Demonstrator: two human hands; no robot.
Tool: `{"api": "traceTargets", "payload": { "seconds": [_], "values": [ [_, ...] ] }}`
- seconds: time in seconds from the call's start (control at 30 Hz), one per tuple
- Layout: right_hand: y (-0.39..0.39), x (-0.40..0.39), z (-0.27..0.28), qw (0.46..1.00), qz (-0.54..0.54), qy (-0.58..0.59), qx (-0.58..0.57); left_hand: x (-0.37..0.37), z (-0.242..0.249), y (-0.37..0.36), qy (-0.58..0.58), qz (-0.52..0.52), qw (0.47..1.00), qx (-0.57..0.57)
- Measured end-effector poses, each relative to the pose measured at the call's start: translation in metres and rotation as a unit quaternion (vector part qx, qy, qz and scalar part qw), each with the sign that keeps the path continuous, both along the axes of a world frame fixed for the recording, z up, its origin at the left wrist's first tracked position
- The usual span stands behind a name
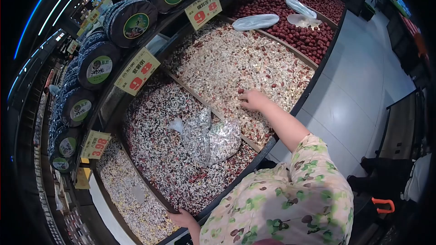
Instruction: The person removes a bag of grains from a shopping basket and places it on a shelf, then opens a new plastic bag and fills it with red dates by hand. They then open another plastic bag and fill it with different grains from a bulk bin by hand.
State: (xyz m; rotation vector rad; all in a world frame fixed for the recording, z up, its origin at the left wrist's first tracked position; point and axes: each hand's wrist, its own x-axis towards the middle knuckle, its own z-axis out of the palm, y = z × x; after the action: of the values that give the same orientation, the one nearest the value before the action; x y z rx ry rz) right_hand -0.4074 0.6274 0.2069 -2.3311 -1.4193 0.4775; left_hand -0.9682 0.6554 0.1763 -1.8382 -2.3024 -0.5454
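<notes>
My right hand [253, 100] reaches over a pale grain mix [240, 61] dotted with red pieces. Its fingers are drawn together at a red date [241, 91], which appears to sit at the fingertips. My left hand [183, 219] rests at the front end of a wooden divider [152, 193], fingers stretched out and holding nothing. Between the hands lies a dark purple-and-white grain mix [156, 129]. On top of it sits a clear plastic bag [209, 138] filled with similar grains.
Red dates [297, 41] fill the far bins, with a rolled plastic bag [255, 22] on their divider. A yellowish grain mix [122, 177] lies at lower left. Price signs [136, 71] and round dark packages [129, 23] line the back. An orange handle [383, 206] is at right.
</notes>
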Motion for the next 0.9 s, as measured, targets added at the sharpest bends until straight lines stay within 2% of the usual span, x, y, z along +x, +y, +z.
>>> {"api": "traceTargets", "payload": {
  "seconds": [0.03, 0.1, 0.23, 0.27, 0.33, 0.37, 0.43, 0.5, 0.57, 0.63, 0.7, 0.73, 0.77, 0.83, 0.9],
  "values": [
    [-0.005, 0.009, -0.001, 1.0, 0.0, -0.001, 0.0, -0.001, 0.0, 0.0, -0.001, 0.0, 1.0, 0.0],
    [-0.021, 0.03, -0.003, 0.989, -0.084, 0.058, 0.103, 0.001, 0.001, 0.001, -0.012, 0.017, 1.0, -0.013],
    [-0.064, 0.078, -0.03, 0.937, -0.267, -0.085, 0.207, -0.001, -0.003, 0.002, -0.019, 0.029, 0.999, -0.019],
    [-0.071, 0.089, -0.039, 0.937, -0.267, -0.088, 0.209, -0.003, -0.006, 0.001, -0.014, 0.026, 0.999, -0.013],
    [-0.077, 0.1, -0.047, 0.876, -0.397, -0.235, 0.141, 0.001, 0.0, 0.001, -0.002, 0.023, 1.0, -0.012],
    [-0.071, 0.106, -0.053, 0.874, -0.398, -0.238, 0.143, 0.006, -0.002, 0.004, -0.006, 0.022, 1.0, -0.011],
    [-0.055, 0.099, -0.054, 0.87, -0.466, -0.154, 0.033, -0.002, -0.007, 0.003, 0.018, 0.028, 0.999, -0.012],
    [-0.031, 0.096, -0.049, 0.868, -0.473, -0.152, 0.012, 0.005, 0.0, 0.004, 0.022, 0.037, 0.999, -0.014],
    [-0.013, 0.098, -0.05, 0.902, -0.42, -0.093, 0.028, 0.033, 0.033, -0.006, 0.012, 0.049, 0.997, -0.059],
    [-0.004, 0.108, -0.066, 0.909, -0.4, -0.103, 0.05, 0.031, 0.029, -0.003, 0.017, 0.059, 0.996, -0.059],
    [-0.001, 0.123, -0.074, 0.948, -0.294, -0.095, 0.081, 0.03, 0.026, 0.0, 0.036, 0.077, 0.994, -0.068],
    [-0.005, 0.125, -0.052, 0.964, -0.248, -0.022, 0.096, 0.031, 0.027, 0.001, 0.028, 0.09, 0.992, -0.083],
    [-0.009, 0.125, -0.042, 0.957, -0.249, -0.011, 0.15, 0.022, 0.017, 0.002, 0.03, 0.096, 0.991, -0.085],
    [-0.018, 0.148, -0.035, 0.948, -0.241, -0.051, 0.204, 0.0, -0.009, 0.007, 0.044, 0.042, 0.998, -0.008],
    [-0.027, 0.176, -0.042, 0.911, -0.311, -0.145, 0.227, 0.003, -0.004, 0.007, 0.038, 0.059, 0.997, -0.02]
  ]
}}
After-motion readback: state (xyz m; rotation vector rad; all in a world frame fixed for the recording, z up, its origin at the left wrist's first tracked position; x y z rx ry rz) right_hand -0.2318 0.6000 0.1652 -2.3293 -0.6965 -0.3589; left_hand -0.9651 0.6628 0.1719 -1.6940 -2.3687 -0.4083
